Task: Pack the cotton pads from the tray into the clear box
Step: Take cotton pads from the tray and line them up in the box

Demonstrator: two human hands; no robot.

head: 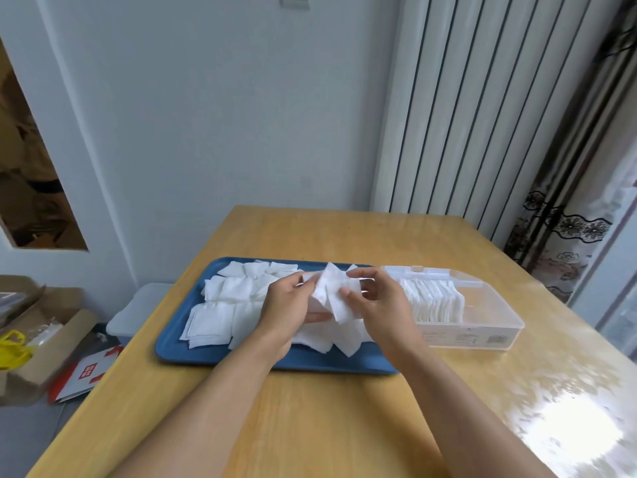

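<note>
A blue tray lies on the wooden table, covered with several loose white square cotton pads. Above the tray's right half, my left hand and my right hand together hold a small uneven stack of cotton pads, fingers curled round its sides. To the right of the tray stands the clear box, open, with a row of pads standing on edge in its left part. The right part of the box holds nothing.
The wooden table meets a white wall and a ribbed radiator at the back. On the floor to the left are a white bin, cardboard boxes and a red and white paper bag. A curtain hangs at right.
</note>
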